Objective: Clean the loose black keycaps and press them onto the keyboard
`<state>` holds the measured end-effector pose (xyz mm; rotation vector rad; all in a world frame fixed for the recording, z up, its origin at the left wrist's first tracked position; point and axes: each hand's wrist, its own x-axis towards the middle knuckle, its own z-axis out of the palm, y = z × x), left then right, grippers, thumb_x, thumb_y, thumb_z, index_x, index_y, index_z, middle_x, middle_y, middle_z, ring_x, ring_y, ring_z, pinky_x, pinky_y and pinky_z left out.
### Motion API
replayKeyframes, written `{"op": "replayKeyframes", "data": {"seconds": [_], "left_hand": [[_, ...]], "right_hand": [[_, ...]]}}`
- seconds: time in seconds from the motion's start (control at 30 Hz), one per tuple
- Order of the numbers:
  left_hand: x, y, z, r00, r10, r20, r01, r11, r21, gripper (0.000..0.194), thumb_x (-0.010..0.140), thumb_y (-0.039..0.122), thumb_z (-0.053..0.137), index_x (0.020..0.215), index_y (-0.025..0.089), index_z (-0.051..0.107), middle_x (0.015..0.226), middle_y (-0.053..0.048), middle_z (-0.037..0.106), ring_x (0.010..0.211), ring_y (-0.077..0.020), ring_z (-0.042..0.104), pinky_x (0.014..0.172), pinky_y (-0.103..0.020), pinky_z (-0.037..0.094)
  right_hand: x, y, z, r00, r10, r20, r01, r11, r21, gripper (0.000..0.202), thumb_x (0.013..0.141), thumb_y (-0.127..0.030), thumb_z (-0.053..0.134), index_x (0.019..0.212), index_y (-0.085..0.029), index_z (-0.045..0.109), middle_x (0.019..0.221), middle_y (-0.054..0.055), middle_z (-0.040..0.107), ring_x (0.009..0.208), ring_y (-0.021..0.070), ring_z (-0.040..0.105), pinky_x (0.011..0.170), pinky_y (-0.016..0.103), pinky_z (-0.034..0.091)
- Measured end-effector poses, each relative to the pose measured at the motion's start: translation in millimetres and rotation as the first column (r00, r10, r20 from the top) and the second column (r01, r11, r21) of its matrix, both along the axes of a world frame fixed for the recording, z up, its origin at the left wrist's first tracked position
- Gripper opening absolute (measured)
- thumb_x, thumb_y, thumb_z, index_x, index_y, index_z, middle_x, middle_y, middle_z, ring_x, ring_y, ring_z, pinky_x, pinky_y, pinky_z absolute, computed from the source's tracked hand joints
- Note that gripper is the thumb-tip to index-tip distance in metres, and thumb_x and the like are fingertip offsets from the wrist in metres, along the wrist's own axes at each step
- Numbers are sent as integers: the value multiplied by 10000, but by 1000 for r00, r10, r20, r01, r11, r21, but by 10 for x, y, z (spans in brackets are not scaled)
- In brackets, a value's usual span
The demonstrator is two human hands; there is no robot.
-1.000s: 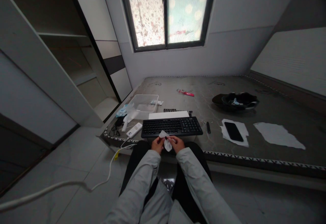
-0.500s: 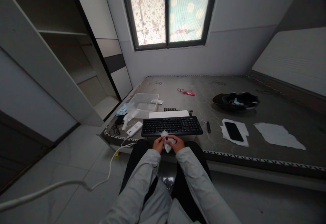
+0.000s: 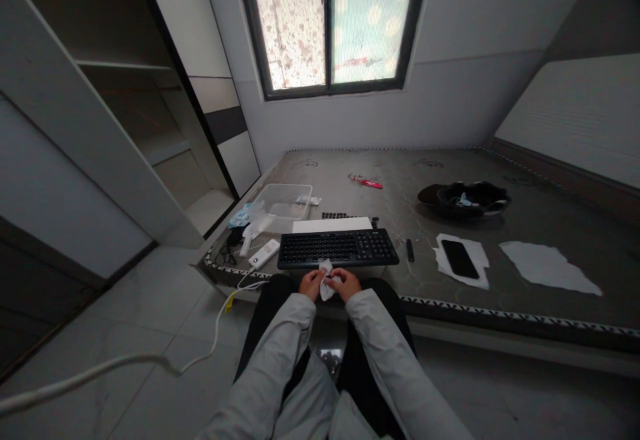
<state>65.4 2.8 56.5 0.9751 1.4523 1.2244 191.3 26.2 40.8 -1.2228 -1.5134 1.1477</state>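
Observation:
My left hand and my right hand meet just in front of the keyboard's near edge, fingers closed. Between them they pinch a crumpled white tissue. A tiny dark piece shows at the fingertips within the tissue, perhaps a keycap; the fingers partly cover it. Directly beyond lies the black keyboard, flat and lengthwise across the edge of the mattress. Behind it is a white strip or sheet, with several small black keycaps lined up along its far side.
Left of the keyboard are a white power strip, a clear plastic box and tangled cables. On the right lie a small dark tool, a phone on tissue, another tissue sheet and a cap. A red item lies farther back.
My fingers have shifted slightly around the tissue, and the dark piece is more covered than before. The keyboard and surrounding things stay put.

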Motion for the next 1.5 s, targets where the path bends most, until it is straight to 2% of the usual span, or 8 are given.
{"op": "replayKeyframes", "data": {"seconds": [0.1,0.3,0.53,0.7,0.83,1.07,1.27,1.5], "left_hand": [[10,-7,25,1000,16,15,-17,999,34,358,616,478,579,656,124,602,562,16,560,539,-92,503,537,-193,394],[27,-22,41,999,19,34,-22,997,68,356,639,509,546,647,153,540,420,79,415,352,-49,363,359,-170,283],[37,-25,32,999,-18,49,15,998,65,370,644,488,565,779,143,572,457,58,522,312,-50,399,328,-169,283],[33,16,-15,984,57,169,-80,989,127,379,573,409,663,811,122,594,714,-47,665,591,-126,595,528,-195,438],[22,27,-24,977,84,198,-114,983,145,323,574,365,674,776,125,595,812,-81,668,742,-160,612,639,-221,465],[51,-22,-6,999,17,41,-22,991,129,416,585,369,661,917,136,571,826,-58,640,373,-33,448,302,-152,325],[64,-46,11,997,-24,-75,36,987,158,411,579,371,664,909,130,616,778,-27,615,376,-23,414,329,-162,346],[37,-58,25,985,29,-172,-1,987,161,347,669,396,581,919,156,612,646,7,609,345,-31,400,346,-162,309]], "right_hand": [[-8,21,-18,999,21,-45,-22,1000,-11,300,519,-424,667,668,-174,594,570,-27,593,509,113,502,498,219,391],[3,70,-20,969,39,-245,-68,991,-112,303,551,-421,658,685,-152,620,657,25,647,599,149,572,612,266,453],[58,82,9,959,-5,-283,-52,980,-190,387,524,-472,667,717,-137,652,694,59,673,624,176,599,612,282,465],[65,93,-8,956,-35,-291,-35,973,-229,428,504,-503,663,734,-141,659,702,53,679,619,176,605,608,280,468],[67,111,-27,955,-40,-295,-34,970,-242,426,499,-505,662,735,-150,658,700,43,679,621,173,606,603,272,465],[75,109,-36,962,-36,-271,-33,968,-247,411,511,-492,660,729,-144,660,681,46,678,606,177,603,585,271,458],[82,100,-27,972,-15,-234,-34,978,-205,390,555,-489,636,740,-147,667,717,50,683,646,182,609,625,274,459],[59,136,-111,990,-17,-138,8,998,-63,347,620,-467,593,762,-158,660,768,62,681,733,199,611,703,311,466]]}}
